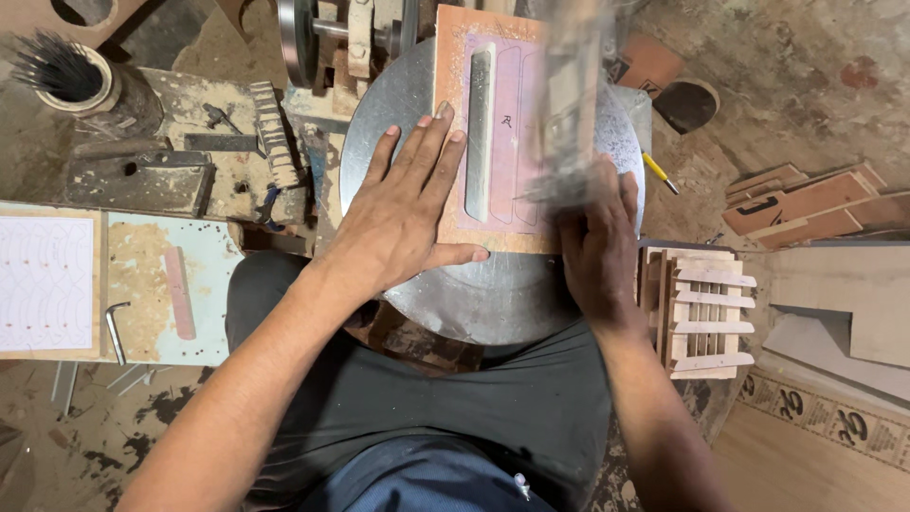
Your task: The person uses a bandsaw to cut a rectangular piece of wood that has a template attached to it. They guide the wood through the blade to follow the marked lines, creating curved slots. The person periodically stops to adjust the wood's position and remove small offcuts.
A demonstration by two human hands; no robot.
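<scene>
Two hands work a wooden board (493, 133) on the round metal table (474, 303): left hand (408, 213) flat, fingers spread; right hand's (597, 246) grip blurred, cannot tell. Press evenly, fingers away from the slot.

On the round grey metal table (493, 313) we find the flat wooden board with pink paper (493, 142) at its far edge, our left hand (403, 213) flat on the board's left part, our right hand (592, 246) at its right edge (blurred). Beside the table's right edge stands the slatted pale wooden rack (701, 313); off its left edge lies the pale blue dusty panel (171, 289).
</scene>
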